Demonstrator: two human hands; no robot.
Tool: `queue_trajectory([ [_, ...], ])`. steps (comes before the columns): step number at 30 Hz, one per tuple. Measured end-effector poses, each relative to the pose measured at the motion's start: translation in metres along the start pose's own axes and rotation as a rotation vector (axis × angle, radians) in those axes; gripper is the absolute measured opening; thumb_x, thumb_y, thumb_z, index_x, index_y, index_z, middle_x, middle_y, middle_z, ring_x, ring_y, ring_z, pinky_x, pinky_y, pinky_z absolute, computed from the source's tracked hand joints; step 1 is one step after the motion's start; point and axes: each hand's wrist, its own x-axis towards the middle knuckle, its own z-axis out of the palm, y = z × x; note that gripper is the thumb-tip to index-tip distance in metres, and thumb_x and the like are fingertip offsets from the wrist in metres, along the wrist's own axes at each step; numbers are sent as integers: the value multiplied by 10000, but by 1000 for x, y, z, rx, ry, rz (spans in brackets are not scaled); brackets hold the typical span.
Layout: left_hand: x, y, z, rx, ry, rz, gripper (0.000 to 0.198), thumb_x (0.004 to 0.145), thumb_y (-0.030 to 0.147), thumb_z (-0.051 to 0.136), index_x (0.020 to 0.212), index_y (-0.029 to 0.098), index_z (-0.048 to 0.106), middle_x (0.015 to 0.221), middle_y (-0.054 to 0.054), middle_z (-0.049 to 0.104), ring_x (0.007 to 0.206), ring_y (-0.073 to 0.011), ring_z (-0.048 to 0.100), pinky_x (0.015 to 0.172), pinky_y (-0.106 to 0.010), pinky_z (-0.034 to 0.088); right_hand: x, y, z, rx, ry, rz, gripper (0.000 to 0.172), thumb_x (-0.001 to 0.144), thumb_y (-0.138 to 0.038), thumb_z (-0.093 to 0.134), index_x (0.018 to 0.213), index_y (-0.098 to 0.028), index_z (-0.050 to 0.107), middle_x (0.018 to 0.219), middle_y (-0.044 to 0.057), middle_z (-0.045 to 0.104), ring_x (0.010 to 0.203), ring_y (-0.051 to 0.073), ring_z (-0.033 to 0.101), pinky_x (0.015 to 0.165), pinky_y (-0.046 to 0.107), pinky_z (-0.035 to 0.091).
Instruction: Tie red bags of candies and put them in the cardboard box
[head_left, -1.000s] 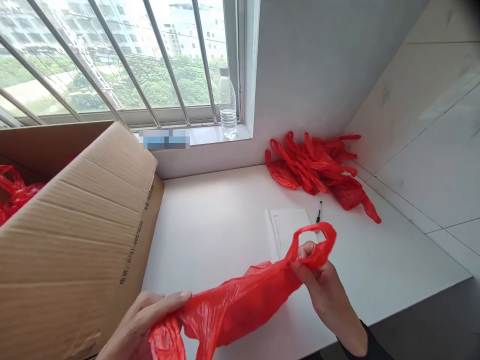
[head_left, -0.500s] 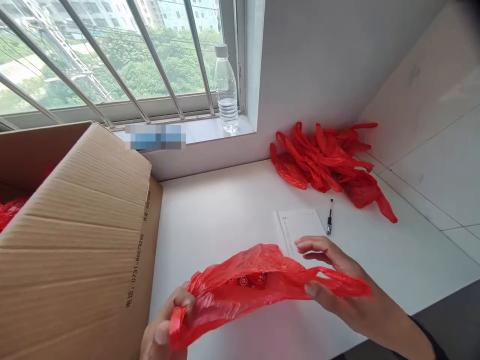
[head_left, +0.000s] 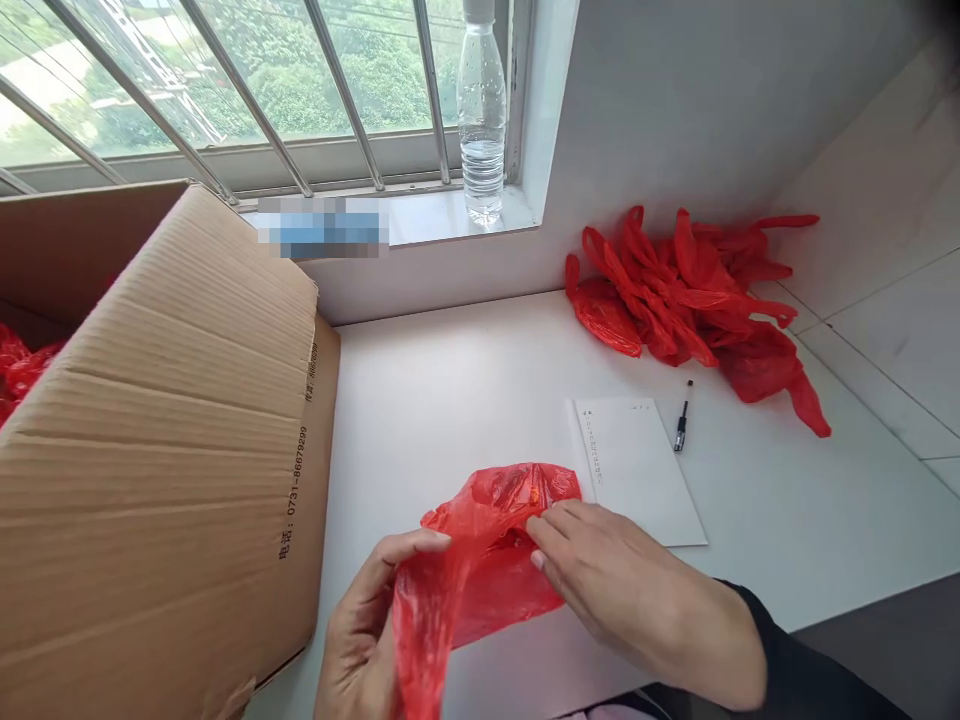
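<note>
A thin red plastic bag (head_left: 499,590) is held over the front of the white table. My left hand (head_left: 367,630) is closed on its left side, the thumb lying over the film and one handle hanging down past the palm. At the bag's mouth, my right hand (head_left: 615,580) has its fingers bent and pressed together on the plastic; the fingertips are partly hidden in the folds. Something shiny with an orange patch shows through the film near the top of the bag, too covered to name.
A large open cardboard box (head_left: 172,430) with red plastic inside stands on the left. Behind my right hand lie a white notebook (head_left: 637,460) and a black pen (head_left: 682,425). Red bags (head_left: 690,290) are heaped at the back. A water bottle (head_left: 482,130) stands on the sill.
My right hand has moved in from the bag's right handle to its mouth. The stretched bag is now bunched smaller, and the patterned red item inside is mostly covered. The view has shifted down.
</note>
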Motion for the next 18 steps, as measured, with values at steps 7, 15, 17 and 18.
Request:
queue_trajectory([
  [7, -11, 11, 17, -63, 105, -55, 462, 865, 690, 608, 1014, 274, 743, 1069, -44, 707, 959, -257, 680, 761, -300, 588, 1, 5, -4, -217, 266, 147, 378, 1022, -227, 514, 1385, -127, 542, 1301, 130, 682, 1270, 352, 582, 1142, 626, 406],
  [15, -12, -11, 28, 736, 202, 417, 220, 930, 343, 663, 1136, 275, 630, 944, -16, 634, 780, -190, 626, 635, -285, 510, 15, -30, 15, 3, -52, -40, 293, 843, 27, 544, 1034, -174, 640, 854, 27, 681, 703, 215, 629, 634, 366, 522],
  [17, -10, -16, 24, 750, 189, 446, 51, 965, 287, 624, 1004, 270, 650, 821, 17, 610, 672, -155, 581, 595, -259, 481, 21, -23, 26, -114, -192, 57, 283, 807, 49, 544, 958, -166, 648, 834, 49, 675, 684, 234, 626, 595, 372, 484],
  [18, -10, -17, 22, 737, 196, 449, 35, 972, 278, 617, 969, 268, 651, 802, 23, 612, 653, -145, 569, 601, -252, 482, 23, -18, 29, -139, -212, 86, 279, 805, 52, 543, 951, -159, 652, 838, 63, 679, 694, 240, 632, 590, 368, 470],
])
